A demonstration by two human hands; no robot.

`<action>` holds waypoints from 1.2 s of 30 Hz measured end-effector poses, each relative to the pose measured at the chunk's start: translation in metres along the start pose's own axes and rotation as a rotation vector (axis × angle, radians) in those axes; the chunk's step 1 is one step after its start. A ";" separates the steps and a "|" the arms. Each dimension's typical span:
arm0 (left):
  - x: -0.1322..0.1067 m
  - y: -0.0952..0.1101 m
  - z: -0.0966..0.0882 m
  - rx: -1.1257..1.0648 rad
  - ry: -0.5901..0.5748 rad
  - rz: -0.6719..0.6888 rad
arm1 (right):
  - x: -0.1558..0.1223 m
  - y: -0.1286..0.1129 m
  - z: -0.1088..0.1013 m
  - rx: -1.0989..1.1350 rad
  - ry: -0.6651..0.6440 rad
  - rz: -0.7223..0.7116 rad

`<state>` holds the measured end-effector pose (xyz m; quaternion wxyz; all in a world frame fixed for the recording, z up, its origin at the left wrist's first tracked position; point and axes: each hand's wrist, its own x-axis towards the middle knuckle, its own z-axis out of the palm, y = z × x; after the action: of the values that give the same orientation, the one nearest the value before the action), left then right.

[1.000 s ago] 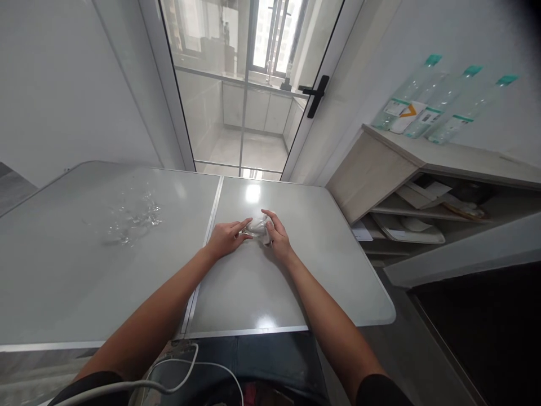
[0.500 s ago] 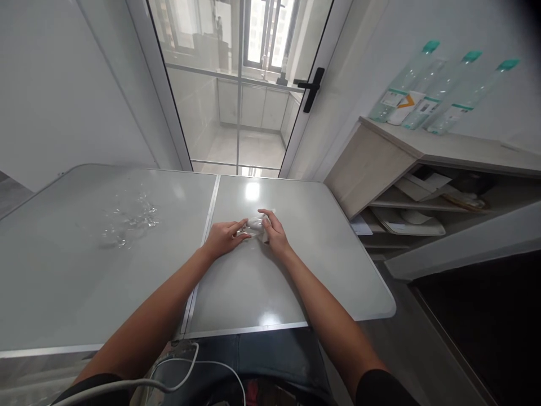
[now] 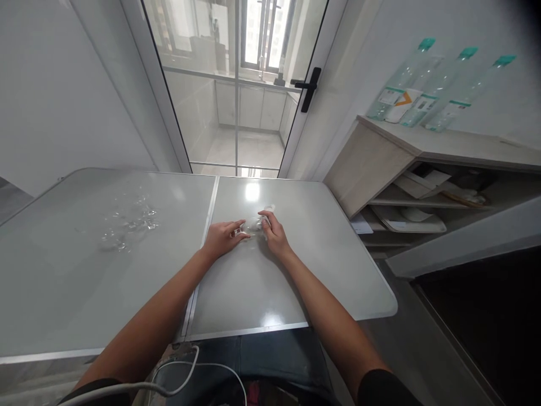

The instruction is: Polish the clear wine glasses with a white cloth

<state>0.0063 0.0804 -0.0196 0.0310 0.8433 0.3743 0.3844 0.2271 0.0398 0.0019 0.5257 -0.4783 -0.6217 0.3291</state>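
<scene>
Between my two hands, low over the table [image 3: 270, 287], is a small crinkled clear plastic bag [image 3: 252, 225] with something whitish in or behind it. My left hand [image 3: 223, 239] pinches its left end, thumb below and fingers above. The right end is gripped by my right hand [image 3: 275, 233], the thumb lying along it and the index finger bent over the top. A pale edge of the plastic [image 3: 270, 208] sticks out beyond the right fingers. What exactly the bag holds is too small to tell.
Loose crumpled clear plastic [image 3: 131, 220] lies on the table's left half. A metal seam [image 3: 210, 211] divides the tabletop. Several empty plastic bottles [image 3: 422, 104] stand on the wooden shelf unit [image 3: 380, 152] at right. A glass door [image 3: 203, 107] is behind; a white cable [image 3: 169, 388] crosses my lap.
The plastic between my hands has shifted and looks clearer, with its pale edge now above the right fingers. Both hands stay nearly in place; the view has moved slightly.
</scene>
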 end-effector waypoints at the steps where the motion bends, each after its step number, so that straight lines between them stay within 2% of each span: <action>1: 0.000 0.000 0.000 -0.011 -0.005 0.005 | 0.000 0.000 0.001 0.032 0.010 0.018; 5: 0.001 0.001 0.000 -0.041 -0.010 0.016 | 0.000 0.001 0.003 0.277 0.015 0.185; 8: 0.002 0.002 -0.001 -0.030 0.030 0.000 | 0.001 0.000 0.002 0.390 -0.012 0.229; 11: 0.002 0.003 -0.002 -0.011 0.055 0.005 | 0.002 -0.001 -0.001 0.322 -0.031 0.178; 15: 0.002 0.004 -0.002 0.003 0.058 0.025 | 0.001 -0.002 -0.005 0.078 -0.025 0.019; 19: 0.001 0.002 0.000 -0.005 0.048 0.031 | 0.001 -0.002 -0.004 -0.008 0.005 0.033; 22: 0.000 0.001 0.000 -0.016 0.018 0.035 | 0.000 -0.003 -0.001 0.141 -0.004 0.110; 25: 0.000 0.001 0.000 -0.030 0.010 0.027 | 0.000 -0.006 -0.001 0.309 -0.103 0.230; 28: 0.000 0.002 0.000 -0.076 0.033 -0.011 | 0.000 -0.007 -0.002 0.408 -0.135 0.289; 32: 0.000 0.004 0.000 -0.147 0.051 -0.041 | 0.001 -0.007 -0.004 0.456 -0.078 0.258; 36: 0.001 0.003 0.001 -0.183 0.058 -0.054 | 0.001 -0.008 -0.006 0.461 0.084 0.222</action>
<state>0.0089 0.0793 -0.0189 0.1076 0.8152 0.3609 0.4401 0.2313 0.0379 0.0109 0.6068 -0.4243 -0.4515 0.4979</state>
